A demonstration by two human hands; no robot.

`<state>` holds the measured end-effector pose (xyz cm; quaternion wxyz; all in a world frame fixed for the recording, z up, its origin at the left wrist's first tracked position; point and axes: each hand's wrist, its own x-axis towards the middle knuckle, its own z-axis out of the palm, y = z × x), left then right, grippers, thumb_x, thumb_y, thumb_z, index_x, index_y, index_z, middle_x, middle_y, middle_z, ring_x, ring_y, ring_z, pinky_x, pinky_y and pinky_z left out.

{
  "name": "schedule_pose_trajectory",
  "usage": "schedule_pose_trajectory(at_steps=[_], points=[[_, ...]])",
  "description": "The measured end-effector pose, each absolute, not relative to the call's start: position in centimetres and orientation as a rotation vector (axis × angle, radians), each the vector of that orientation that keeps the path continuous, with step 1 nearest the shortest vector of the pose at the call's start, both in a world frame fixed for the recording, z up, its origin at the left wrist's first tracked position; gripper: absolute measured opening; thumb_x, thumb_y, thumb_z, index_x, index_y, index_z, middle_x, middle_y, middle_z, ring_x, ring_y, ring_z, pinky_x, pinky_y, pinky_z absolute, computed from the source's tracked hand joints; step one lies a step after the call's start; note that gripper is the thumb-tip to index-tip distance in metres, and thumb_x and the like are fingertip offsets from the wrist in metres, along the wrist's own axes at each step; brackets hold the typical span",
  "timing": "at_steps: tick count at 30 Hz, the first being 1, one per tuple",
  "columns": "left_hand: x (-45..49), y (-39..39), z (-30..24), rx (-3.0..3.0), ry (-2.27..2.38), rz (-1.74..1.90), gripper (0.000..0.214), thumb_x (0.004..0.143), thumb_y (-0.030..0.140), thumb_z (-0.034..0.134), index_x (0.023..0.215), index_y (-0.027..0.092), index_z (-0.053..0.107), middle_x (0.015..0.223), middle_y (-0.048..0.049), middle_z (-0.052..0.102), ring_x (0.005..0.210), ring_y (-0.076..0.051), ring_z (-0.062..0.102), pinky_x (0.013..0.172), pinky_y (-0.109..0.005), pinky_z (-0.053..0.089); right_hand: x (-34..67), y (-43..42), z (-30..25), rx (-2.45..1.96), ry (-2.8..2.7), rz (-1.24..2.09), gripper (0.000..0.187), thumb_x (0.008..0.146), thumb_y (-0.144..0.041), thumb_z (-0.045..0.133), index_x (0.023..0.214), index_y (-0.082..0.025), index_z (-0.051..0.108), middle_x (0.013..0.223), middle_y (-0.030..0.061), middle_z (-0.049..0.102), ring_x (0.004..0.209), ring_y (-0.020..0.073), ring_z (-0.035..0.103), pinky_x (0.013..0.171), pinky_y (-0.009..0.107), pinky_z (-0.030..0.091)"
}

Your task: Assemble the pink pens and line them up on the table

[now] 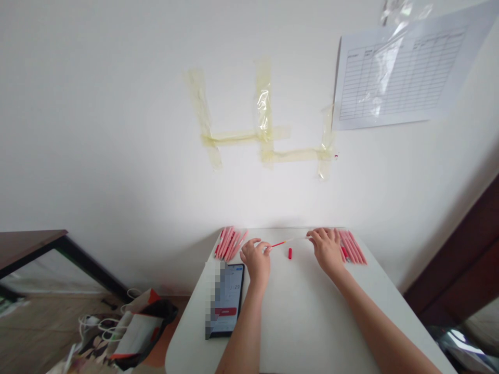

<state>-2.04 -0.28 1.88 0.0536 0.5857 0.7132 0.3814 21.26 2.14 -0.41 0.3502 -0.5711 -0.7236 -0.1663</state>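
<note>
White wall (136,130) backs the table (296,322). At its far side, left hand (257,259) and right hand (326,250) each apply a closed pinch grip to a thin refill (278,243): left at the red end, right at the pale end. Short red cylinder (290,253) lies between the hands.

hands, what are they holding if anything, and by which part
A thin rod: the left hand pinches its red end, the right hand its pale end, with the fingertips.
</note>
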Motion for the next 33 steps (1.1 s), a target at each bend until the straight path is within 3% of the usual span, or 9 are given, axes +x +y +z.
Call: schedule_pose_trajectory(at_steps=[21, 33], points=[[-1.9, -0.2, 1.9, 1.784, 2.138, 1.134, 0.012, 0.082, 0.019, 0.071, 0.081, 0.029, 0.078, 0.121, -0.0020, 0.065, 0.125, -0.027, 0.047, 0.113, -0.053, 0.031, 20.9, 1.9, -0.2, -1.509, -1.946, -0.444, 0.020, 0.099, -0.022, 0.051, 0.105, -0.027, 0.069, 0.104, 0.0055, 0.070, 0.103, 0.0274, 0.054, 0.111, 0.056, 0.028], [-1.3, -0.2, 1.4, 1.909, 2.005, 1.164, 0.010, 0.080, 0.022, 0.074, 0.081, 0.030, 0.079, 0.120, -0.0024, 0.066, 0.124, -0.027, 0.050, 0.113, -0.053, 0.033, 19.5, 1.5, -0.4, -1.310, -2.119, -0.339, 0.022, 0.100, -0.022, 0.053, 0.113, -0.027, 0.070, 0.100, 0.0058, 0.071, 0.107, 0.0259, 0.058, 0.113, 0.057, 0.027]])
